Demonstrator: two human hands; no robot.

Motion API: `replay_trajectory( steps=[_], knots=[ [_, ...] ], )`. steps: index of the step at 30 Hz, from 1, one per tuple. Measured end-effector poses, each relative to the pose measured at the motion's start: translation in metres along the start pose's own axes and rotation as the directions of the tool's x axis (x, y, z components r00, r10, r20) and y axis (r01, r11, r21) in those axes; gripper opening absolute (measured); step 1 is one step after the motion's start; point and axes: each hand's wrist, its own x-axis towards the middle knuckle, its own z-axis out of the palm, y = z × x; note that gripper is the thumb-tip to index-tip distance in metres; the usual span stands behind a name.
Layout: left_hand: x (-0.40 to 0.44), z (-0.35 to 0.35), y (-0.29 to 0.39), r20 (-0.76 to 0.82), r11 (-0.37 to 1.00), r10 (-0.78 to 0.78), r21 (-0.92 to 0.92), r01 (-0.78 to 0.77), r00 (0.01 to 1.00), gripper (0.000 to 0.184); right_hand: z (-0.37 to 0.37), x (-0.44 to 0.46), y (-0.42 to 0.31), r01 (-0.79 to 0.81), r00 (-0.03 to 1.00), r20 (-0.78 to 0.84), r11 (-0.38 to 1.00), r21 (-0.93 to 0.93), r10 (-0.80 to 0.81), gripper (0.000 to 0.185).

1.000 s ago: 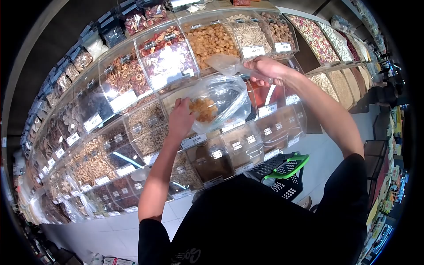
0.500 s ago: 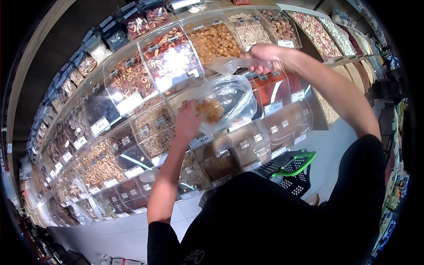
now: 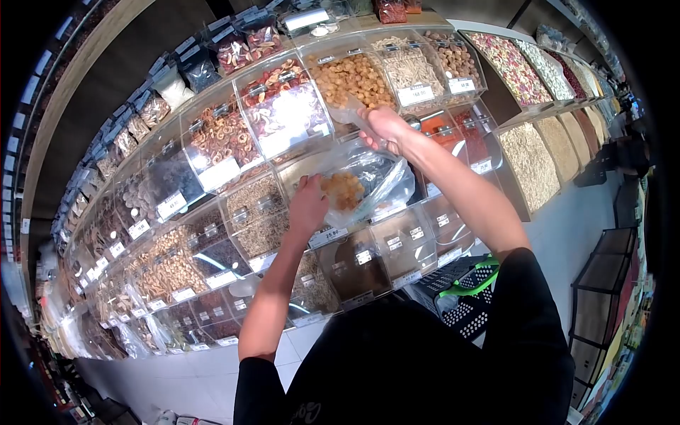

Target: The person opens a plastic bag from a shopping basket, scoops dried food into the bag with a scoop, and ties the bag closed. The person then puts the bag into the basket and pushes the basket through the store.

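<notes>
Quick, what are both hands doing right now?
Left hand: closed, holding the edge of a clear, thin plastic bag with golden-brown lumpy pieces inside.
Right hand: closed, holding a translucent, pale plastic scoop.

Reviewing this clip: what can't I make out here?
All in the head view:
- Scoop handle: largely covered by the right hand.
- Left hand fingertips on the plastic bag: hidden by the hand itself.
- Black basket: partly behind the person's body and right sleeve.
- Shirt lettering: cut off by the bottom edge.
- Small bin stickers: print too small to read.
</notes>
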Motion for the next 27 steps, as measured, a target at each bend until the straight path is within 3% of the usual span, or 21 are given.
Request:
replay_trajectory(
  steps=[2, 5, 7, 8, 11, 14, 18, 21, 23, 25, 26, 27],
  knots=[
    [-0.002, 0.001, -0.004, -0.035, 0.999, 0.045, -0.011, -0.045, 0.998, 0.047, 0.003, 0.011, -0.004, -0.022, 1.0, 0.012, 1.0, 0.005, 0.022, 0.026],
    [0.0, 0.001, 0.006, 0.019, 0.999, -0.046, 0.009, 0.045, 0.999, 0.049, 0.006, 0.009, 0.001, 0.002, 0.996, -0.093, 0.999, 0.042, 0.002, 0.03],
    [0.0, 0.004, 0.008, 0.022, 0.996, -0.088, -0.031, 0.089, 0.996, 0.052, 0.003, 0.011, 0.022, 0.13, 0.985, -0.109, 0.991, -0.016, -0.131, 0.034],
    [0.0, 0.004, 0.005, 0.018, 0.992, -0.112, -0.049, 0.113, 0.994, 0.053, 0.002, 0.0, 0.02, 0.15, 0.984, -0.085, 0.986, -0.071, -0.156, 0.036],
    [-0.001, 0.008, 0.002, -0.027, 0.994, -0.108, -0.013, 0.108, 0.994, 0.053, 0.002, 0.02, 0.004, 0.087, 0.996, -0.01, 0.995, 0.043, -0.086, 0.033],
    [-0.003, 0.006, 0.006, -0.016, 0.994, -0.107, -0.026, 0.107, 0.994, 0.053, -0.001, 0.027, -0.006, 0.081, 0.996, 0.033, 0.997, 0.004, -0.081, 0.028],
    [-0.001, 0.003, 0.014, -0.024, 0.998, -0.066, 0.002, 0.066, 0.998, 0.052, 0.004, 0.006, 0.026, 0.186, 0.982, -0.004, 0.982, -0.009, -0.187, 0.023],
    [-0.007, 0.002, 0.014, -0.035, 0.996, -0.081, 0.038, 0.082, 0.996, 0.049, -0.015, 0.003, -0.017, 0.031, 0.999, 0.044, 1.0, -0.003, -0.031, 0.025],
    [-0.009, 0.011, 0.003, -0.032, 0.996, -0.083, 0.037, 0.084, 0.996, 0.049, -0.055, 0.062, -0.057, -0.3, 0.867, 0.394, 0.951, -0.075, 0.305, 0.03],
    [-0.004, 0.011, 0.004, -0.043, 0.996, -0.084, 0.031, 0.085, 0.996, 0.049, -0.049, 0.074, -0.09, -0.214, 0.874, 0.334, 0.896, -0.389, 0.353, 0.033],
    [-0.004, 0.015, 0.003, -0.059, 0.996, -0.076, 0.041, 0.079, 0.995, 0.048, -0.026, 0.053, -0.082, -0.086, 0.973, 0.178, 0.945, -0.315, 0.148, 0.032],
    [-0.004, 0.019, 0.001, -0.077, 0.996, -0.068, 0.052, 0.072, 0.995, 0.048, -0.018, 0.061, -0.065, 0.008, 0.963, 0.249, 0.91, -0.414, 0.104, 0.031]
  ],
)
